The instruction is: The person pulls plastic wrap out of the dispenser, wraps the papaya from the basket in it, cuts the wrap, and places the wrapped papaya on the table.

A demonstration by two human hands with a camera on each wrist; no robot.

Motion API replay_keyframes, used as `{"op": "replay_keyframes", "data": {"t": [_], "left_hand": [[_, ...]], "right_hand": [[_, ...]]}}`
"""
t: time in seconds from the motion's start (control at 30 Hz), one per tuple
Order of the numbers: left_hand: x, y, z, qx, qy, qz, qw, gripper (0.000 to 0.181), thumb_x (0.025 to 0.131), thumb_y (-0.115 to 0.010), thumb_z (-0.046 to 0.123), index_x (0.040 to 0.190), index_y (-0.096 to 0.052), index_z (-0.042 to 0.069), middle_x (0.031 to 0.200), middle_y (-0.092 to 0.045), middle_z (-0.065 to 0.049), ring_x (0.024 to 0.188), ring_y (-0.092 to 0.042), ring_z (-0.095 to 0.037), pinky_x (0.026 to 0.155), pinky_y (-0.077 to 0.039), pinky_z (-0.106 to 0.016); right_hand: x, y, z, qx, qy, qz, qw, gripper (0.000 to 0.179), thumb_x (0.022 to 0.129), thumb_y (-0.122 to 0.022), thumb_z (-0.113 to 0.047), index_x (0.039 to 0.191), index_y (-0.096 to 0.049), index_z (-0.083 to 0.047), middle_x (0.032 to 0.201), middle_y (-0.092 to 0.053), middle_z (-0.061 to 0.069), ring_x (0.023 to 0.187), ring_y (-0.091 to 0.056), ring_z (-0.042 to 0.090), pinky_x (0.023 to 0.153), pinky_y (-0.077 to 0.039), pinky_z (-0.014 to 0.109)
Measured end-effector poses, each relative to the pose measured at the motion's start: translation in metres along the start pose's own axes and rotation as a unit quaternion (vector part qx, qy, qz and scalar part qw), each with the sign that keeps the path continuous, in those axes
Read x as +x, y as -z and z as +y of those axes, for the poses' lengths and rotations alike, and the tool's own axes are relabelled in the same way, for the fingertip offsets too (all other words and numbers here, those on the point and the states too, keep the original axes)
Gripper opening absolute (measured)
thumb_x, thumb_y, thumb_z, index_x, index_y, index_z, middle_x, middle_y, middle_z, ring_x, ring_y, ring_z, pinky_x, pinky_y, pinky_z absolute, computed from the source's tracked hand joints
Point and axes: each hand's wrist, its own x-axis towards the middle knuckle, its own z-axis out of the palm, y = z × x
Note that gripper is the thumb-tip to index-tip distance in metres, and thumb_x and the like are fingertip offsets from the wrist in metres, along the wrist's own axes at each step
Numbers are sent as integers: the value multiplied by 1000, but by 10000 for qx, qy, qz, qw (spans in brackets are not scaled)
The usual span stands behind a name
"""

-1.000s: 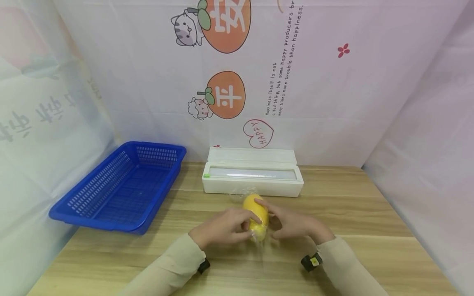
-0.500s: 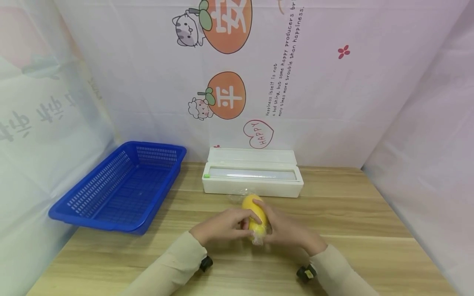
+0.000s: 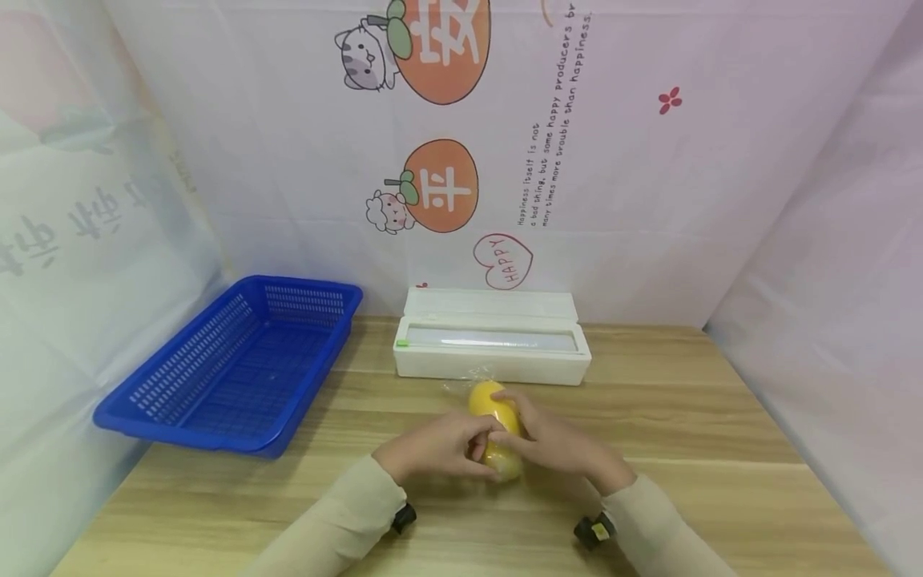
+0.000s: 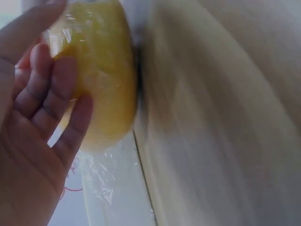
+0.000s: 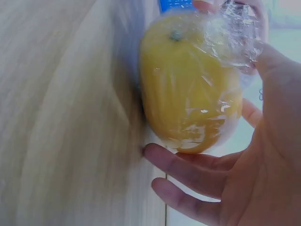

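Note:
A yellow oval fruit (image 3: 486, 397) lies on the table, wrapped in clear cling film (image 5: 230, 37). My left hand (image 3: 449, 445) holds its left side with bent fingers; the left wrist view shows those fingertips against the wrapped fruit (image 4: 110, 89). From the right, my right hand (image 3: 555, 437) grips it, thumb on the bunched film at the near end and fingers around the side. The right wrist view shows a small green stem mark (image 5: 176, 35) on that end. A loose film flap (image 4: 101, 174) sticks out beyond the far end.
Behind the fruit stands a white cling film dispenser (image 3: 493, 366), its lid raised and the roll visible. A blue plastic basket (image 3: 281, 429) sits at the left. Printed white cloth (image 3: 620, 200) hangs around the wooden table (image 3: 671, 417).
My right hand has moved in to the left, and its thumb has come over the near end of the fruit. The loose film there is now folded against the fruit.

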Motion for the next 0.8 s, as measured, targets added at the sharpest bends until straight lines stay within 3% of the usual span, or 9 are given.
{"op": "replay_keyframes", "data": {"t": [0.13, 0.27, 0.43, 0.57, 0.67, 0.8], "left_hand": [[1, -2, 3, 29, 113, 208, 9997, 46, 81, -83, 42, 112, -57, 21, 71, -52, 9, 60, -44, 2, 54, -40, -13], [4, -2, 3, -6, 130, 348, 9993, 41, 86, -80, 39, 113, -58, 18, 69, -50, 11, 58, -43, 3, 53, -39, -13], [7, -1, 0, -131, -1, 389, 9992, 28, 94, -72, 34, 112, -61, 16, 69, -50, 12, 57, -44, 4, 52, -41, -13], [8, 0, -4, -258, 17, 332, 9991, 19, 99, -67, 28, 111, -64, 15, 71, -51, 12, 60, -44, 3, 55, -42, -14], [8, 2, -4, -310, 91, 305, 9990, 16, 98, -67, 25, 111, -66, 15, 72, -51, 12, 62, -44, 2, 56, -41, -14], [8, 3, -3, -342, 96, 323, 9988, 15, 99, -66, 24, 112, -66, 15, 72, -52, 11, 62, -45, 1, 56, -41, -15]], "right_hand": [[0, -1, 0, 5, 10, 72, 10000, 68, 100, -53, -55, 152, -30, -19, 148, -43, 14, 126, -48, 26, 102, -43, 52], [0, 0, 4, 205, 22, -46, 9998, 67, 101, -54, -51, 154, -29, -18, 148, -42, 14, 124, -50, 26, 100, -44, 50], [-1, 8, 13, 595, 43, -497, 9970, 75, 99, -62, -46, 158, -22, -24, 158, -30, 15, 134, -43, 32, 106, -41, 53], [-3, 16, 22, 877, 239, -990, 9909, 96, 88, -78, -38, 160, -14, -28, 161, -23, 15, 137, -40, 35, 108, -39, 52], [-3, 18, 28, 1043, 339, -1159, 9872, 107, 81, -85, -34, 160, -13, -31, 159, -28, 14, 136, -42, 34, 108, -40, 50], [-2, 16, 33, 1195, 375, -986, 9872, 103, 81, -86, -31, 159, -18, -28, 152, -36, 13, 136, -42, 34, 108, -39, 50]]}}
